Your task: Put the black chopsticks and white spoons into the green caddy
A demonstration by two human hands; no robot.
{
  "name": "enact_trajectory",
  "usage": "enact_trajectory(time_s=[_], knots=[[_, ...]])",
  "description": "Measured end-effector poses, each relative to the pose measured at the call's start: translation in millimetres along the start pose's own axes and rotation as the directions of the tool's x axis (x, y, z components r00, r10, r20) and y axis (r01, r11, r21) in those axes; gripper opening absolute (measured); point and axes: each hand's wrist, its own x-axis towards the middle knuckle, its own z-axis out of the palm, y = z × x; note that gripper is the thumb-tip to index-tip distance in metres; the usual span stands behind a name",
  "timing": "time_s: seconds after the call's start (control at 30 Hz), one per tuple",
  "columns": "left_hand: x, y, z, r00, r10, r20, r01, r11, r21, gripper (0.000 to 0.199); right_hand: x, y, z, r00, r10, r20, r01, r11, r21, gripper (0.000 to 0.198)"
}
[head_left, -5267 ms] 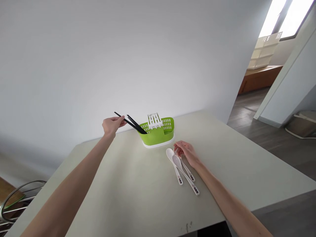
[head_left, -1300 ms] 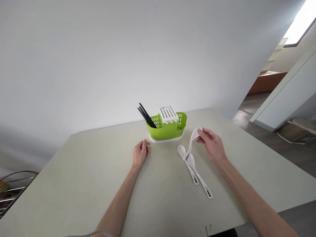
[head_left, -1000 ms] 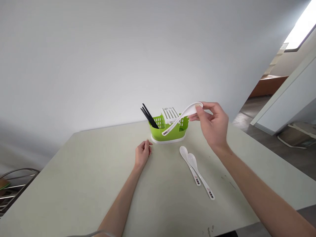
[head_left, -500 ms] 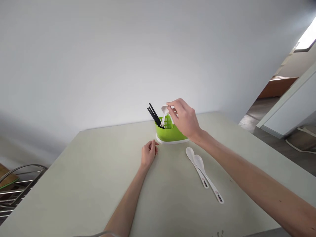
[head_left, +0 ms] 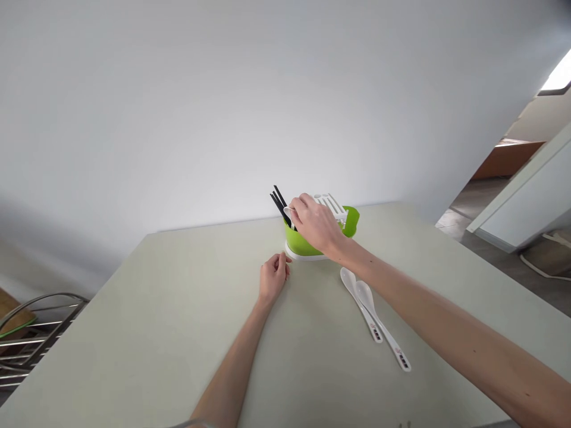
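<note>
My right hand (head_left: pixel 316 223) is over the left part of a green cutlery holder (head_left: pixel 296 242), closed on a white spoon (head_left: pixel 288 211). The spoon's bowl is up and its handle runs down inside the holder; my fingers hide part of it. Several black chopsticks (head_left: pixel 278 201) lean out of the holder's left end, just beside the spoon. A white slotted rack (head_left: pixel 334 205) tops the right part of the holder. My left hand (head_left: pixel 272 279) rests on the table with its fingers curled in, empty, close to the holder's white base (head_left: pixel 307 257).
Two white spoons, a shorter one (head_left: pixel 347 277) and a longer one (head_left: pixel 364 293), lie side by side on the pale table (head_left: pixel 187 321), below my right forearm. Behind the holder rises a white wall (head_left: pixel 223 119). A metal rack (head_left: pixel 40 333) stands off the table's left edge.
My right hand has moved left and down with the spoon, which now sits lower in the holder. The white slotted rack has come into sight behind the hand. My left hand stays put.
</note>
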Motion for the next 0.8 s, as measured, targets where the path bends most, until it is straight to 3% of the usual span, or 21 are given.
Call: enact_trajectory(time_s=[0.23,0.5,0.8], knots=[[0.1,-0.7,1.3,1.000,0.003,0.002,-0.003,1.000,-0.009,0.046,3.0,-13.3,11.8,0.991,0.013,0.132,-0.003,0.997,-0.074,0.023],[1.3,-3.4,3.2,1.000,-0.004,0.015,0.004,1.000,-0.019,0.046,7.7,-10.9,23.9,0.987,0.033,0.157,-0.028,0.999,-0.033,0.019],[1.2,-0.4,2.8,1.000,-0.001,0.021,0.001,1.000,0.007,0.045,1.2,4.9,41.1,0.997,0.017,0.078,-0.037,0.964,0.262,0.019]])
